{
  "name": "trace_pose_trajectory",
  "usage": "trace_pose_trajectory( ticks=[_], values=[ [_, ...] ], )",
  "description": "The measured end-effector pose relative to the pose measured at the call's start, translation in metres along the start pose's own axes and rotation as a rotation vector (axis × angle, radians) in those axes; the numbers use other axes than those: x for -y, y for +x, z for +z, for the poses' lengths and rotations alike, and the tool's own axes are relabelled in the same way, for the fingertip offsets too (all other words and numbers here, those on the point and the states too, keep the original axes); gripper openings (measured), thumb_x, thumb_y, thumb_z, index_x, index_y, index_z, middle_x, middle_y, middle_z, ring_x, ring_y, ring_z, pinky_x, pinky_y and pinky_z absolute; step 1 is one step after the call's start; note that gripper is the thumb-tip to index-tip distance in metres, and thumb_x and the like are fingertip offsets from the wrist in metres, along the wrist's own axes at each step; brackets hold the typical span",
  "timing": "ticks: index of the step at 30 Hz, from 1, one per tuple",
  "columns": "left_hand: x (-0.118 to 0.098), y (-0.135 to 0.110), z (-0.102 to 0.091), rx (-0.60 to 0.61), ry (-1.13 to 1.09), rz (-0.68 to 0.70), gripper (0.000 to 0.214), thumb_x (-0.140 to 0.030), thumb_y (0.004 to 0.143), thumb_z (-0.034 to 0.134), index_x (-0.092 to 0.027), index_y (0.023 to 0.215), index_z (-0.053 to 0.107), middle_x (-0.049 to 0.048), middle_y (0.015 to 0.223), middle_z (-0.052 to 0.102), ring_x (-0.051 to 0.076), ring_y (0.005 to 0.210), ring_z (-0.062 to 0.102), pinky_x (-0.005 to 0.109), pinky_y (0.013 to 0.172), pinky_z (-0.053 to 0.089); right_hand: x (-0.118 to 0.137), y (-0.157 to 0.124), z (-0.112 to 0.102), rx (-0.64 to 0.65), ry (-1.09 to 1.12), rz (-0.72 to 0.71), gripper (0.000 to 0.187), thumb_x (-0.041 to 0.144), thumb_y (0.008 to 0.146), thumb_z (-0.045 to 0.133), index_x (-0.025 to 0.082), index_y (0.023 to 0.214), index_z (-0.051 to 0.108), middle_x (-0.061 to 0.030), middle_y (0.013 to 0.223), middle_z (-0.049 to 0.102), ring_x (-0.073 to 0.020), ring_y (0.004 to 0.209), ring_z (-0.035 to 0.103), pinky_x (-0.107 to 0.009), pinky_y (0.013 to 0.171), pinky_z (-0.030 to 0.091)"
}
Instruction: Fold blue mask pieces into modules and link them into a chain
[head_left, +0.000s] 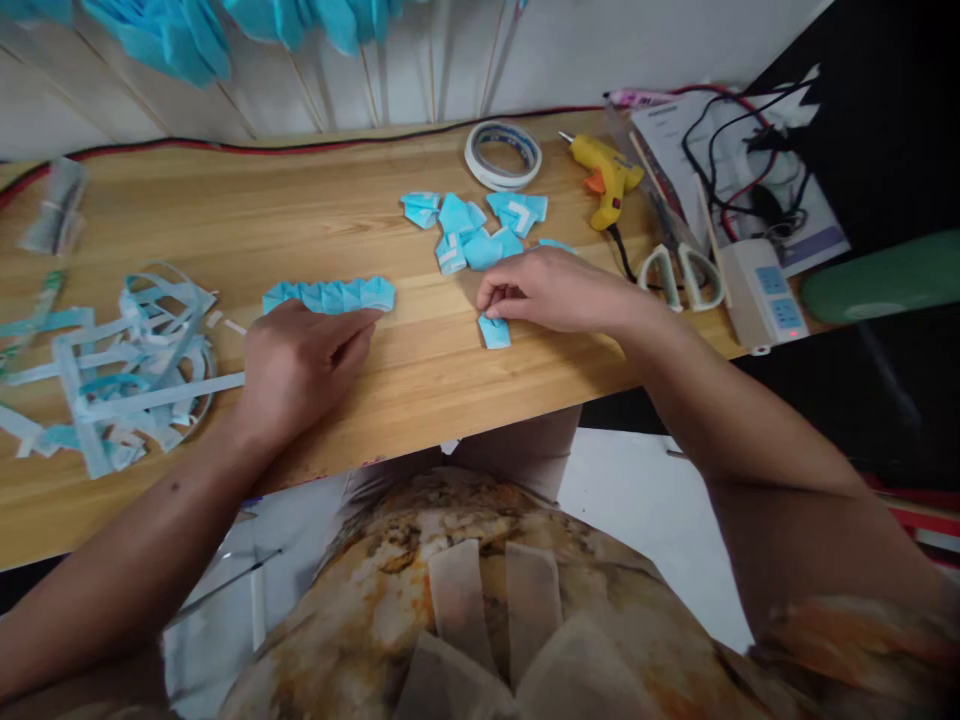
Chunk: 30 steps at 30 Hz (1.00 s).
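Note:
A row of folded light blue paper pieces [341,294], joined into a pleated strip, lies on the wooden table. Over its lower edge rests my left hand [296,350], index finger stretched to the strip's right end and the other fingers curled; the thumb is hidden. Farther right, my right hand [536,288] pinches a small folded blue piece [495,333] between thumb and fingertips, just at the table surface. Several loose folded blue pieces [469,238], some with white tape strips, lie beyond that hand. One more peeks out behind its knuckles.
Tangled tape backing strips [150,370] heap at left. A tape roll [470,165], a yellow glue gun [619,180], scissors [697,275] and a power strip [761,295] stand at back right. Blue paper flowers [165,35] on sticks lean against the wall.

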<state>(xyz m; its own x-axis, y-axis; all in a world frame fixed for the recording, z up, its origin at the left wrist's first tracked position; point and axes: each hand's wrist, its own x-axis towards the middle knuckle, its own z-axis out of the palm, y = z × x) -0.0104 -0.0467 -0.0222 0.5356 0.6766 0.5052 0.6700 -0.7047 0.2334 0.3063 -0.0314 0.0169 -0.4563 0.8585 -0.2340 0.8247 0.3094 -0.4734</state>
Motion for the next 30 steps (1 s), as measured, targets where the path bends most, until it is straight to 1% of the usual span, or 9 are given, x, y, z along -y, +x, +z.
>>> trace_pose_trajectory(
  ticks=[2,4,8,12,16,19,21,25,30],
  values=[
    [0.000,0.001,-0.003,0.007,0.042,0.001,0.030,-0.028,0.103,0.056,-0.023,0.100,0.086,0.0024,0.061,0.070,0.018,0.055,0.057,0.034,0.063,0.040,0.005,-0.002,-0.001,0.043,-0.078,0.003,0.014,0.016,0.093,0.061,0.019,0.094,0.075,-0.0004,0.091,0.073,-0.0137,0.078,0.056,-0.030,0.073,0.033],
    [0.000,0.001,-0.005,0.017,0.058,-0.041,0.032,-0.029,0.103,0.054,-0.024,0.100,0.085,0.0027,0.062,0.070,0.018,0.056,0.059,0.034,0.064,0.042,0.007,-0.004,-0.004,0.062,-0.093,-0.013,0.015,0.017,0.095,0.059,0.019,0.093,0.074,-0.0014,0.092,0.073,-0.0142,0.079,0.056,-0.031,0.073,0.033],
    [-0.001,0.001,-0.006,0.085,0.109,-0.130,0.035,-0.034,0.105,0.049,-0.030,0.104,0.084,0.0022,0.066,0.072,0.020,0.061,0.064,0.034,0.068,0.046,0.006,0.002,-0.012,0.038,0.089,-0.087,0.009,0.025,0.092,0.067,0.021,0.089,0.074,0.0033,0.083,0.071,-0.0126,0.075,0.058,-0.030,0.078,0.039],
    [-0.004,0.002,-0.004,0.113,0.155,-0.113,0.037,-0.033,0.105,0.047,-0.028,0.107,0.084,0.0023,0.062,0.070,0.020,0.058,0.063,0.033,0.067,0.044,0.012,0.023,-0.018,0.002,0.281,-0.215,0.013,0.033,0.090,0.075,0.021,0.087,0.075,0.0049,0.078,0.069,-0.0104,0.073,0.058,-0.030,0.079,0.042],
    [-0.006,0.002,-0.003,0.136,0.200,-0.080,0.038,-0.031,0.106,0.046,-0.026,0.110,0.084,0.0026,0.062,0.072,0.019,0.056,0.062,0.032,0.065,0.042,0.020,0.050,-0.018,0.008,0.402,-0.294,0.012,0.031,0.089,0.078,0.020,0.094,0.076,0.0038,0.077,0.070,-0.0094,0.071,0.058,-0.027,0.071,0.042],
    [-0.005,0.002,-0.002,0.157,0.235,-0.058,0.037,-0.029,0.104,0.047,-0.027,0.111,0.083,0.0032,0.067,0.076,0.019,0.057,0.063,0.032,0.064,0.041,0.021,0.065,-0.012,0.019,0.463,-0.311,0.015,0.029,0.087,0.080,0.020,0.098,0.076,0.0027,0.079,0.073,-0.0095,0.070,0.060,-0.025,0.067,0.042],
    [-0.005,0.002,-0.003,0.199,0.244,-0.052,0.037,-0.028,0.104,0.047,-0.026,0.108,0.083,0.0038,0.067,0.076,0.020,0.057,0.063,0.033,0.063,0.040,0.021,0.070,-0.004,-0.004,0.489,-0.305,0.014,0.029,0.087,0.080,0.021,0.097,0.074,0.0027,0.079,0.073,-0.0101,0.071,0.060,-0.025,0.066,0.043],
    [-0.007,0.006,-0.005,0.312,0.223,-0.062,0.043,-0.030,0.106,0.042,-0.022,0.092,0.081,0.0057,0.064,0.072,0.020,0.056,0.061,0.034,0.063,0.040,0.022,0.067,0.014,-0.086,0.490,-0.310,0.009,0.027,0.088,0.075,0.020,0.092,0.071,0.0035,0.077,0.070,-0.0106,0.071,0.060,-0.026,0.068,0.044],
    [-0.013,0.011,-0.008,0.451,0.211,-0.125,0.043,-0.027,0.104,0.040,-0.019,0.083,0.076,0.0058,0.058,0.065,0.019,0.055,0.054,0.034,0.062,0.038,0.028,0.061,0.027,-0.180,0.461,-0.289,0.009,0.029,0.090,0.072,0.020,0.089,0.071,0.0015,0.081,0.071,-0.0121,0.074,0.060,-0.028,0.070,0.046]
  ],
)
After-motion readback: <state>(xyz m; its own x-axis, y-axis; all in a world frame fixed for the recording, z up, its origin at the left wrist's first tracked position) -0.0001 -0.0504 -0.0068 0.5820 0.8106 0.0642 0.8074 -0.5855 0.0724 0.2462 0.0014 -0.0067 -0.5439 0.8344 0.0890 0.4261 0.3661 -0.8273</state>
